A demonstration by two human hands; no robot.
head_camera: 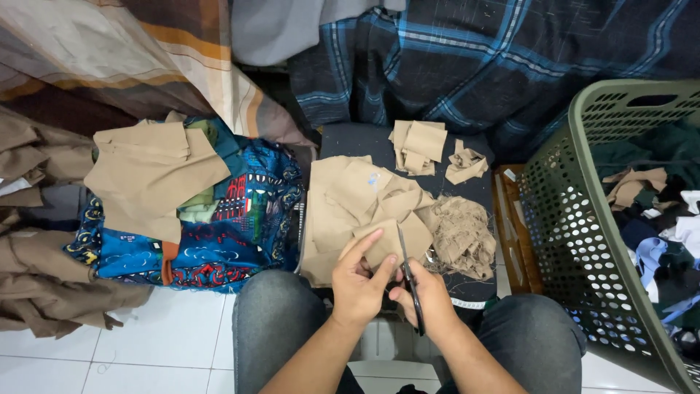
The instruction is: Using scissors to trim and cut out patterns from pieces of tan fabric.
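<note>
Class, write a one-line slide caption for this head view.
Left hand holds tan cloth while right hand works scissors beside a green basket.

Left hand point(357, 286) and right hand point(423, 295) are meeting just above the knees, pinching a small tan fabric piece point(383, 244) between them; black-handled scissors point(410, 281) are lying in the right hand, blades pointing away past the piece. Directly behind the grip, a pile of tan cut cloth point(350, 204) is lying on a dark mat point(350, 142). Right of the grip, a frayed tangle of tan threads point(461, 237) is sitting; farther right, a green perforated plastic basket point(576, 233) is standing. Well left, a folded tan cloth stack point(149, 175) is resting on blue patterned fabric point(233, 233).
</note>
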